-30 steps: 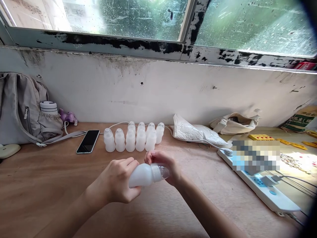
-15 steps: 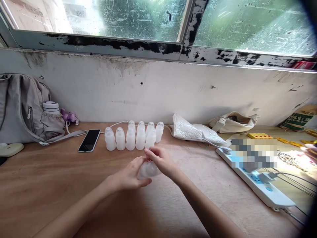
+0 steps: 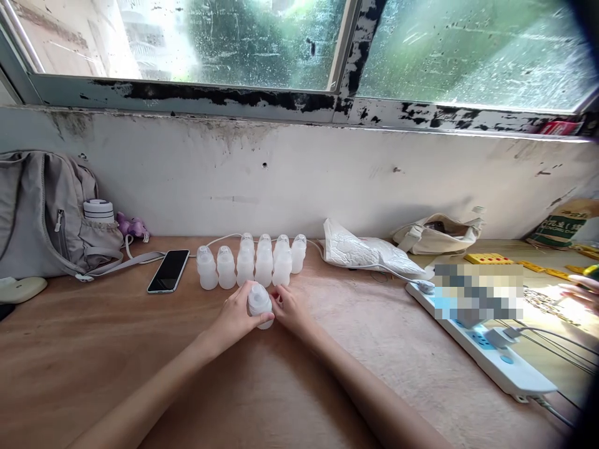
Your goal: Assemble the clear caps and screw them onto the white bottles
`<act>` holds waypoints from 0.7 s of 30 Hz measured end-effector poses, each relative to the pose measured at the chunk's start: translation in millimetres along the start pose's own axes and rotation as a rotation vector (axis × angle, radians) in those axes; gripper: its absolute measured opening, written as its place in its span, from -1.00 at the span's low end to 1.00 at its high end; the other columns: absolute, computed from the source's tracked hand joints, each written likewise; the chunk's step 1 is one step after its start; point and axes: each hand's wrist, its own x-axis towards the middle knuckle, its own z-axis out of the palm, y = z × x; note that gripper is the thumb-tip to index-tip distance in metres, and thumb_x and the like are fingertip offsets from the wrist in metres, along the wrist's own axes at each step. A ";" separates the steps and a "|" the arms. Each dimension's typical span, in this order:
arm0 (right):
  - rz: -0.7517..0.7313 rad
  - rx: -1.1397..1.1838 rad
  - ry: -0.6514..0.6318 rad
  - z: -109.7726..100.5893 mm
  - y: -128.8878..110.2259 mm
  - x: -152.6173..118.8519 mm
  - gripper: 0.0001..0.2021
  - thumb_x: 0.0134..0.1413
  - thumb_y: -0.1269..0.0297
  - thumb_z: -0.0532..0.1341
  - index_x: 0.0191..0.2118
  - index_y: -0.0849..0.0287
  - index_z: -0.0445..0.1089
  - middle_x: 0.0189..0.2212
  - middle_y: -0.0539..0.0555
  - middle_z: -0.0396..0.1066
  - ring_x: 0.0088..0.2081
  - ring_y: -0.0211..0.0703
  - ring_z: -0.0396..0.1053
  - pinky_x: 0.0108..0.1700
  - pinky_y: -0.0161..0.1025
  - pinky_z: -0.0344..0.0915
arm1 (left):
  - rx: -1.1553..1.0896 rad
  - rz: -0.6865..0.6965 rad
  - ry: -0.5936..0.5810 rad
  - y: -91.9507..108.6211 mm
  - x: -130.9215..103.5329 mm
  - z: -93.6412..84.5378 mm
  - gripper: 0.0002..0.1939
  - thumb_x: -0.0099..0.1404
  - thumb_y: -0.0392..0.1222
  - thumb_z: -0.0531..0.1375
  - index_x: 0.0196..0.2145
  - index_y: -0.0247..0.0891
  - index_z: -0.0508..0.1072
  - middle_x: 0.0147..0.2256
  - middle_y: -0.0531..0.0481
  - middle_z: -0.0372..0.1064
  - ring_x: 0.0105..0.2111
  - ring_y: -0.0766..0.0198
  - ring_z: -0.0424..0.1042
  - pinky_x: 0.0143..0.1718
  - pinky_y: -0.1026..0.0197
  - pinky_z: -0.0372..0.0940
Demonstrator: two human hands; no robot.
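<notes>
My left hand (image 3: 238, 315) is wrapped round a small frosted plastic bottle (image 3: 259, 300), its top turned up towards me. The bottle is roughly upright, over or on the wooden table just in front of the row. Close against its right side is my right hand (image 3: 289, 307), fingers curled together; whatever they pinch, if anything, is hidden. Behind both hands several like bottles (image 3: 264, 265) with clear rounded caps stand upright in two uneven rows.
A phone (image 3: 168, 272) lies left of the bottles, near a grey backpack (image 3: 32, 218). A white padded bag (image 3: 369, 252) and a cream bag (image 3: 435, 234) rest by the wall. On the right lies a power strip (image 3: 519, 368) with cables. Another person's hand (image 3: 583, 290) shows at the right edge.
The held bottle has gone from lying tilted between both hands to roughly upright in my left hand, a little left. My right hand has moved from over its top to its right side.
</notes>
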 end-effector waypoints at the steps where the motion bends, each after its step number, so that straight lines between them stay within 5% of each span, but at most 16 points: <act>1: -0.040 -0.064 -0.026 5.8 5.7 -2.2 -0.87 0.01 0.36 0.04 -0.51 0.17 0.21 -0.52 0.03 0.26 -0.46 -0.23 0.19 -0.42 -0.32 0.10 | 0.005 0.013 -0.012 -0.4 0.6 -1.5 -0.66 0.02 -0.02 0.19 -0.27 -0.16 0.22 -0.33 0.09 0.31 -0.32 0.25 0.31 -0.28 0.21 0.22; 11: -0.173 -0.240 -0.037 18.3 21.0 -7.5 -0.89 0.02 0.42 0.03 -0.48 0.18 0.22 -0.45 0.09 0.25 -0.35 -0.14 0.20 -0.30 -0.24 0.14 | 0.023 0.100 0.107 5.1 1.0 -13.0 -0.71 0.08 -0.07 0.16 -0.24 -0.21 0.27 -0.26 0.00 0.30 -0.29 0.25 0.33 -0.22 0.16 0.27; 17: -0.171 -0.196 -0.044 17.7 20.7 -8.0 -0.90 0.02 0.44 0.03 -0.43 0.17 0.25 -0.43 0.08 0.25 -0.33 -0.14 0.20 -0.27 -0.23 0.15 | 0.013 0.133 0.357 39.2 9.7 -70.7 -0.54 0.09 -0.04 0.13 -0.06 -0.19 0.19 -0.18 -0.04 0.28 -0.26 0.24 0.36 -0.28 0.19 0.34; 21: -0.165 -0.185 -0.050 16.5 20.3 -7.9 -0.90 0.02 0.44 0.04 -0.42 0.17 0.26 -0.42 0.08 0.25 -0.32 -0.14 0.21 -0.27 -0.24 0.15 | 0.148 0.155 0.522 47.5 48.5 -121.0 -0.56 0.08 0.00 0.12 -0.09 -0.20 0.21 -0.17 -0.01 0.29 -0.25 0.24 0.36 -0.28 0.21 0.33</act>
